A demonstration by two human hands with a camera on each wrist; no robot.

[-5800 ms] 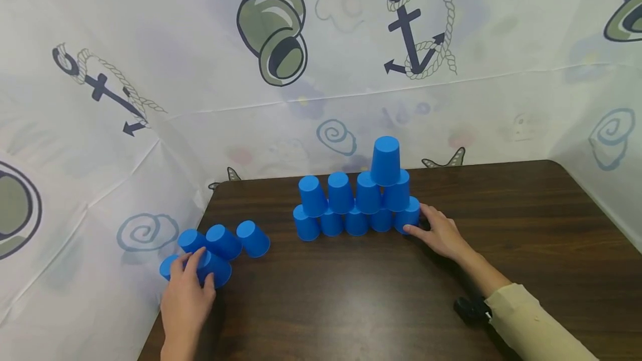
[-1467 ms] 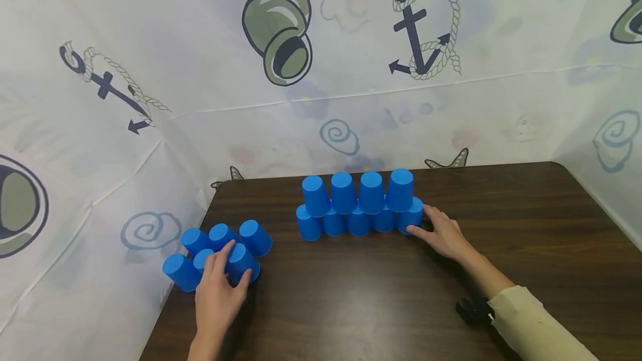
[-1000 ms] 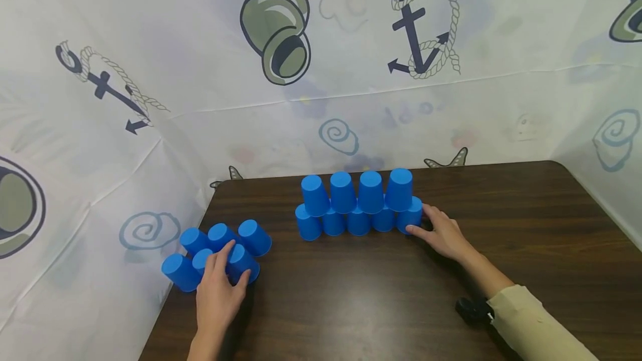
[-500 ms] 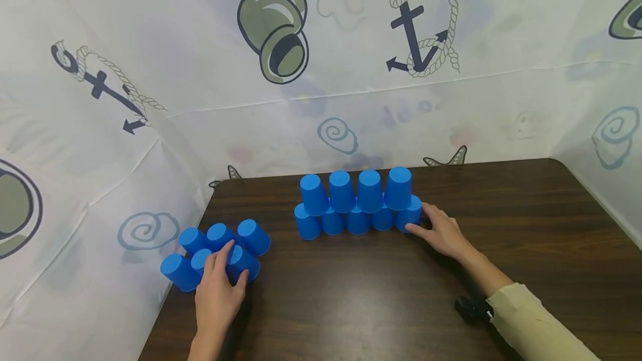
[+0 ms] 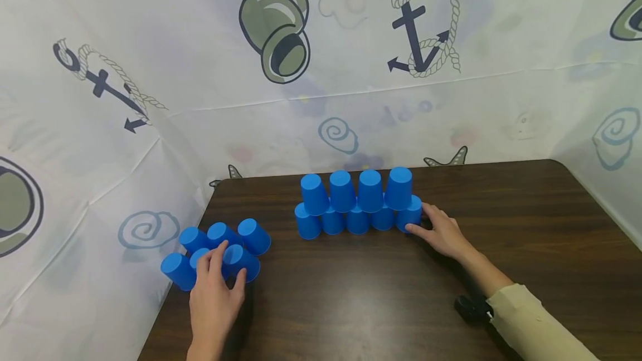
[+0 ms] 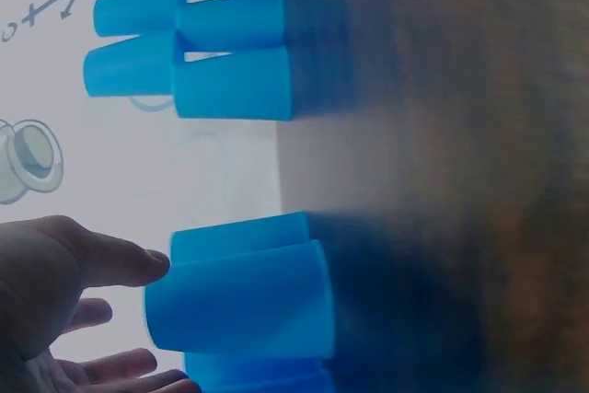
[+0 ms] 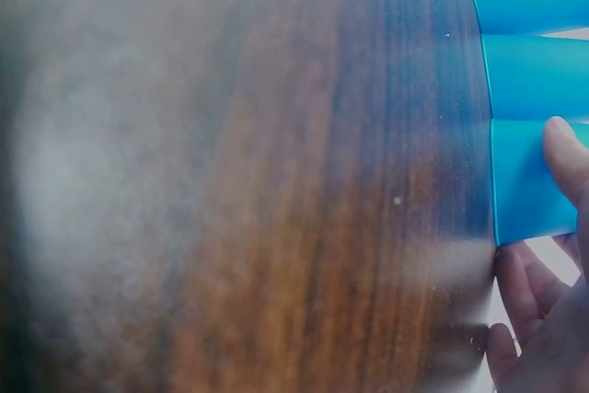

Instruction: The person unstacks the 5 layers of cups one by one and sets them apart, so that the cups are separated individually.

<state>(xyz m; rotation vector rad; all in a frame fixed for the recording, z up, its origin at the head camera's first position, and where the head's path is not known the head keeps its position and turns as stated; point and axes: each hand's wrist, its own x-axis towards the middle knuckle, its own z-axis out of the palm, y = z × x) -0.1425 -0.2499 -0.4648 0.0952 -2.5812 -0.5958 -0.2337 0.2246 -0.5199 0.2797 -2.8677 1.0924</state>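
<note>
Beside the left-hand cluster of upside-down blue cups (image 5: pixel 181 273), my left hand (image 5: pixel 213 299) is spread around the front right cup (image 5: pixel 242 265). Its thumb is close to that cup's upper edge in the left wrist view, with loose fingers (image 6: pixel 115 367) beneath; contact is unclear. Farther right, blue cups stand in two tiers, an upper row (image 5: pixel 343 193) over a lower row (image 5: pixel 358 222). My right hand (image 5: pixel 441 233) holds the lower row's right end cup (image 5: pixel 408 215), thumb on its front and fingers at its far side. The left hand partly hides a cup in the cluster.
Everything stands on a dark wood-grain table (image 5: pixel 371 299). A white sheet (image 5: pixel 210 38) printed with anchors and shells hangs behind and at the sides. A small black object (image 5: pixel 471 310) sits by the right sleeve (image 5: pixel 536 322).
A single cup atop the two tiers 5.8 seconds ago is gone. The cluster now shows more cups toward its front right. Lately my left fingers have drawn slightly left from the front right cup.
</note>
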